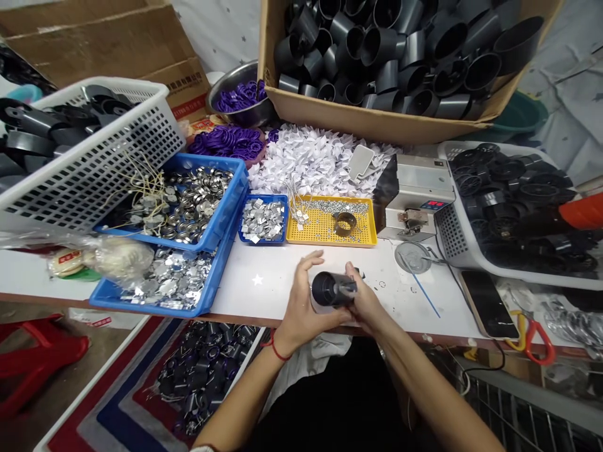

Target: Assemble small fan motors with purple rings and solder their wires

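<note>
White surface (264, 298): yellow tray (325, 236) set back from front edge. Left hand (298, 306): fingers spread in loose curve, fingertip contact not determinable. Right hand (366, 302): black cup-shaped part (324, 289) pinched between thumb and fingers, held near middle of front edge — mouth visible. Judged best steadied by firm right grip — mouth kept uncovered, wall not squeezed.

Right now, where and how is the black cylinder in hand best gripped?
Grip the black cylinder probably by its rounded outer wall, from the left: its open mouth faces the camera, and the right hand holds the right side.
</note>
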Demonstrator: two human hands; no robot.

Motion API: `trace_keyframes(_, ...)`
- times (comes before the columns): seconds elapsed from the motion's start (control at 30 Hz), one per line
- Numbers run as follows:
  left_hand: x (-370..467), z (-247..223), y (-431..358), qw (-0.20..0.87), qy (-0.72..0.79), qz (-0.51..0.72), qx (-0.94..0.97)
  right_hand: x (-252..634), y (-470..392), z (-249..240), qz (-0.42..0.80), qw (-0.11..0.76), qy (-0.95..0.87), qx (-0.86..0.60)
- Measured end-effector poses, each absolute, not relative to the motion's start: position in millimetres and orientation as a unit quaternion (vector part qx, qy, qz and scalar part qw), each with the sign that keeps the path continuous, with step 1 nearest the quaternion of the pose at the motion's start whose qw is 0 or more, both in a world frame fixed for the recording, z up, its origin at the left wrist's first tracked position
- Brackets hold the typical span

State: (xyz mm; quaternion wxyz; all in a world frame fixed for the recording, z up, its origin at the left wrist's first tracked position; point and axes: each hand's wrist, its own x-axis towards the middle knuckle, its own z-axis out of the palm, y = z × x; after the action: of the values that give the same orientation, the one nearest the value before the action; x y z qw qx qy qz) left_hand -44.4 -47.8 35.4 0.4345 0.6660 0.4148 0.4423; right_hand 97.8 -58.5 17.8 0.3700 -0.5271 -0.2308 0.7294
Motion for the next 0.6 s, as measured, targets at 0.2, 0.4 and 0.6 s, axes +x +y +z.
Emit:
trace_keyframes(0.2, -57, 11, -38, 0.19, 0.588, 0.15, 0.772, 105, -8, 26, 0.255, 0.157, -0.627, -0.72)
trace_keyframes(0.4, -59, -26, -62, 0.198, 0.587, -0.049, 0.784, 44, 4, -8, 0.137, 0.023, -0.748, -0.649)
trace_keyframes(0.6, -51, 24, -63, 0.197, 0.598, -0.037, 0.776, 78, 1, 7, 0.2, 0.194, -0.712, -0.645)
